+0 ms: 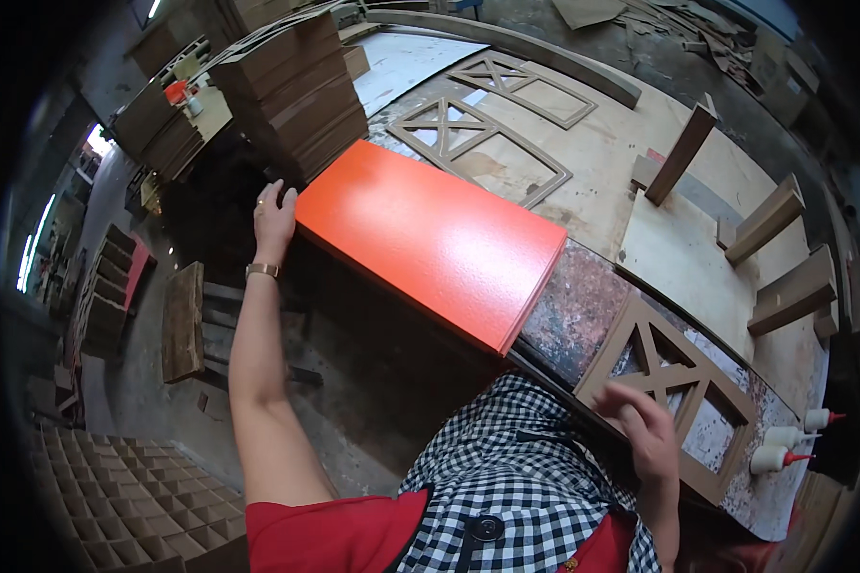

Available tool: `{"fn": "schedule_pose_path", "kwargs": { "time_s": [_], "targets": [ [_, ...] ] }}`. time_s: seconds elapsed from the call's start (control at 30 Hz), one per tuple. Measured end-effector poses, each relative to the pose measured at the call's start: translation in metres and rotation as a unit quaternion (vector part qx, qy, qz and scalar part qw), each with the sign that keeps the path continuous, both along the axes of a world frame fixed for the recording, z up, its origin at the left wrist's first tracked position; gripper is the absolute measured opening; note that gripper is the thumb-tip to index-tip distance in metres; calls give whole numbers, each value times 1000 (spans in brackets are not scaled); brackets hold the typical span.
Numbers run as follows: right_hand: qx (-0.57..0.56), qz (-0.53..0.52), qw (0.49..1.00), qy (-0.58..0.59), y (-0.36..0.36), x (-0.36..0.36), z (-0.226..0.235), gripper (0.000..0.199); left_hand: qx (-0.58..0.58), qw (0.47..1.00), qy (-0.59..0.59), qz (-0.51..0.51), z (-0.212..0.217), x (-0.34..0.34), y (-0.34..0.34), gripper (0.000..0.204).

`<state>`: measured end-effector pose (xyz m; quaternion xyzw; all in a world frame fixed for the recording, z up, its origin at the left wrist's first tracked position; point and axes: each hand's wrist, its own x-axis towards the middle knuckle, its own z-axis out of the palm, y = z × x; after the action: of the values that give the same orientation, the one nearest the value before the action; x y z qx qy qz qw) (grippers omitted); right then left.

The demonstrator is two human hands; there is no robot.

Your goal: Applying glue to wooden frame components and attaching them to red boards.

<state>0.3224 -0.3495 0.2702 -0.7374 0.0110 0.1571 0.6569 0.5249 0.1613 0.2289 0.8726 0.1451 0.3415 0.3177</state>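
A glossy orange panel [430,239], apparently a stack of thin sheets, lies at the near edge of the worktable. My left hand [275,220] is at its far left corner, fingers stretched out and apart; whether they touch the panel I cannot tell. Just beyond that hand rises a tall stack of brown boards [291,95]. On the right, my right hand [645,430] is loosely bent with nothing visible in it, over the edge of a brown lattice frame [674,372] with crossed bars. Two similar frames, one nearer [492,129] and one farther [545,81], lie behind the panel.
Three white glue bottles [779,459] lie at the table's right end. Brown wooden pieces [683,153] stand on a pale board [688,267]. A wooden stool [183,325] is on the floor to the left, above a partitioned brown grid [134,492] at the lower left.
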Motion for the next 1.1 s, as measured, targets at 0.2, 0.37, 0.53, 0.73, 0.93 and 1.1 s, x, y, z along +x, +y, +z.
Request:
{"fn": "schedule_pose_path", "kwargs": {
  "time_s": [0.2,0.37,0.53,0.73,0.93,1.1],
  "targets": [
    [-68,28,997,0,64,75,7,49,-29,981,165,-97,-5,32,6,39],
    [-181,39,982,-43,92,88,2,50,-77,983,138,-98,-10,32,10,29],
    [-165,-17,981,-99,96,89,-9,45,-153,974,136,-100,9,30,9,25],
    [-26,-94,992,-76,81,96,-19,37,-191,973,97,-87,35,20,9,24],
    [195,-188,962,-16,54,93,-7,36,-255,938,116,-205,71,3,-34,24],
    [230,-322,917,-53,-4,110,-3,32,-344,873,134,-319,115,-1,-148,30]
  ]
}}
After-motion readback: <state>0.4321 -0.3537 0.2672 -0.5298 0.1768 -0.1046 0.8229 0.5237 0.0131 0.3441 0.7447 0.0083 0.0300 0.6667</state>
